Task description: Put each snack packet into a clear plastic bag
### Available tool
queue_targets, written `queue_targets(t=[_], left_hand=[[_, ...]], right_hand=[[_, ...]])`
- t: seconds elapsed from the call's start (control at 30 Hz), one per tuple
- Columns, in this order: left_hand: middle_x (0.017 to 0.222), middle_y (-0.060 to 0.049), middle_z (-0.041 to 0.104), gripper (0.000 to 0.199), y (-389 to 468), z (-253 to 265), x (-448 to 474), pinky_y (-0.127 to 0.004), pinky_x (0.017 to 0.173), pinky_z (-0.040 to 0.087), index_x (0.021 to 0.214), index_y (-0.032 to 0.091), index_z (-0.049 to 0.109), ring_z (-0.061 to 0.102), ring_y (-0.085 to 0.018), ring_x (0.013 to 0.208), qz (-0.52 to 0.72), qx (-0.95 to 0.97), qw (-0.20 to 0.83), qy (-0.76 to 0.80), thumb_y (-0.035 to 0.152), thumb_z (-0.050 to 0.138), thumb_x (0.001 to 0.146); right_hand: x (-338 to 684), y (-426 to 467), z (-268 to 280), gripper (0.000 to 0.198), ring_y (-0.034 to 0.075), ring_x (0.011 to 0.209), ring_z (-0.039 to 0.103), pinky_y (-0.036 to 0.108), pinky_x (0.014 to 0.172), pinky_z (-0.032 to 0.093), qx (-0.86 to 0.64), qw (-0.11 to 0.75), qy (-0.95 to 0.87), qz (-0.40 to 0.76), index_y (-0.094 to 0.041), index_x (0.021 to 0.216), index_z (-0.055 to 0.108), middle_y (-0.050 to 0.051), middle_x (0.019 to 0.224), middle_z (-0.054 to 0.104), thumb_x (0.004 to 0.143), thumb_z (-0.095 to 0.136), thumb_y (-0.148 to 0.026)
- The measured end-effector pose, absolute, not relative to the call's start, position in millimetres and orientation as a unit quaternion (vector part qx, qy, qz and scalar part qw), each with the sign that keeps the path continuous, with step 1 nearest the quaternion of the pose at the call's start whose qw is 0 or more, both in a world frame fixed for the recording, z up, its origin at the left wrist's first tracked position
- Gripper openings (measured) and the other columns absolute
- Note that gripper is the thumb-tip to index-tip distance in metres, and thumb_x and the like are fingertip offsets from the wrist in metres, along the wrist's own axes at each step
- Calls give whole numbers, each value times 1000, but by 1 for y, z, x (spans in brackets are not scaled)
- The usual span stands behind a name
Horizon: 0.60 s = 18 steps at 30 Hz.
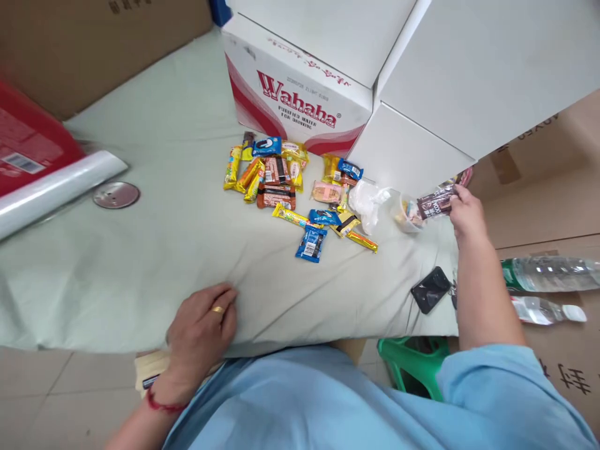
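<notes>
My right hand [469, 215] pinches a brown snack packet [435, 203] at its right end. The packet's other end is beside a translucent plastic cup [407, 215] with wrapped snacks in it. Left of the cup lies a crumpled white plastic bag [368, 203]. Several wrapped snacks are spread further left, among them a blue packet [312, 244], a brown packet [276, 195] and a pink-wrapped snack [327, 192]. My left hand [202, 322] rests near the front edge of the cloth-covered table [154, 269], fingers curled together, with nothing visible in them.
A Wahaha water carton [300, 106] stands behind the snacks, beside white boxes [435, 69]. A black phone [431, 289] lies at the table's right front. Two bottles, one with a green label [510, 275], are at the right. A round metal lid [116, 195] and plastic roll [60, 187] lie left.
</notes>
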State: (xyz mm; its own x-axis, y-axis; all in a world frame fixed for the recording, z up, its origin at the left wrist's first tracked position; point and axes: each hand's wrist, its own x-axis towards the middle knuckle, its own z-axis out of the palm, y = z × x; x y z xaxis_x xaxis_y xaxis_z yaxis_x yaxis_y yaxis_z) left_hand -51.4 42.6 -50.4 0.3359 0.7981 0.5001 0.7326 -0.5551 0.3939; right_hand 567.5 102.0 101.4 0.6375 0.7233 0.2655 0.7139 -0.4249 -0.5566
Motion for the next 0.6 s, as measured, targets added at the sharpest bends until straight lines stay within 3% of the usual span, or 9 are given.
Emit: queue_targets(t=[0.13, 0.27, 0.37, 0.43, 0.53, 0.6], left_hand=[[107, -10, 80, 23, 41, -53, -45, -45, 86, 57, 107, 23, 75, 73, -29, 95, 308, 828, 18, 467, 12, 64, 89], [107, -9, 80, 25, 41, -52, -46, -43, 88, 56, 107, 22, 74, 73, -29, 95, 322, 833, 19, 450, 10, 63, 88], [105, -9, 80, 25, 41, -50, -46, -43, 86, 57, 106, 21, 74, 73, -28, 93, 324, 832, 7, 450, 9, 63, 87], [104, -9, 81, 25, 41, -49, -45, -43, 85, 57, 105, 21, 74, 73, -28, 92, 321, 832, 2, 453, 8, 63, 87], [103, -8, 81, 25, 40, -49, -44, -42, 85, 58, 104, 22, 74, 74, -27, 91, 324, 830, -5, 455, 8, 63, 86], [103, -8, 81, 25, 39, -52, -44, -41, 85, 59, 103, 22, 74, 74, -26, 90, 330, 827, -6, 456, 8, 63, 86]], right_hand=[[577, 146, 90, 39, 22, 74, 69, 41, 70, 60, -833, 317, -402, 210, -11, 125, 73, 12, 90, 74, 92, 54, -18], [559, 165, 70, 38, 24, 75, 66, 42, 75, 58, -833, 245, -463, 177, -12, 120, 74, 8, 76, 70, 92, 50, -20], [549, 162, 57, 35, 29, 93, 65, 45, 92, 52, -843, 189, -495, 94, -15, 117, 76, 12, 87, 73, 92, 54, -24], [543, 155, 49, 36, 32, 110, 58, 48, 101, 44, -840, 113, -531, 12, -17, 119, 76, 16, 105, 73, 91, 55, -24], [536, 147, 41, 42, 35, 127, 46, 51, 104, 40, -834, 42, -547, -63, -20, 129, 73, 19, 133, 66, 94, 50, -22], [532, 146, 41, 44, 36, 128, 44, 52, 104, 41, -836, 40, -543, -67, -19, 131, 72, 19, 138, 63, 94, 48, -20]])
